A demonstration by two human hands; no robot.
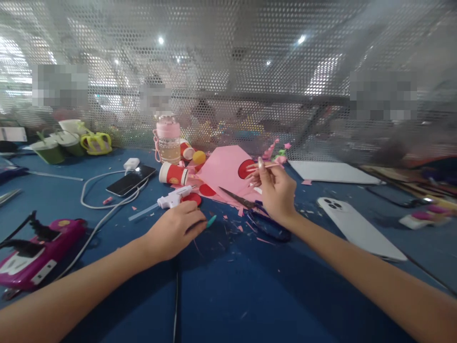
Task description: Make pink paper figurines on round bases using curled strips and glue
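My right hand (274,192) is raised above the blue table (228,286), pinching a thin pink paper strip (257,166) between its fingertips. My left hand (174,231) rests on the table with its fingers curled; a small teal tip (211,220) pokes out past the fingers, and I cannot tell what it belongs to. Scissors (246,205) with dark blue handles lie under my right hand, blades pointing left. A pink paper sheet (224,169) with red circles lies behind them. A white glue gun (174,197) sits just beyond my left hand.
A pink bottle (167,138), red paper cups (173,174), a dark phone (131,181) with white cable, a white phone (357,226) at right, a magenta toy car (35,252) at left, green cups (53,147). Pink scraps litter the table. Perforated metal screen (228,71) behind.
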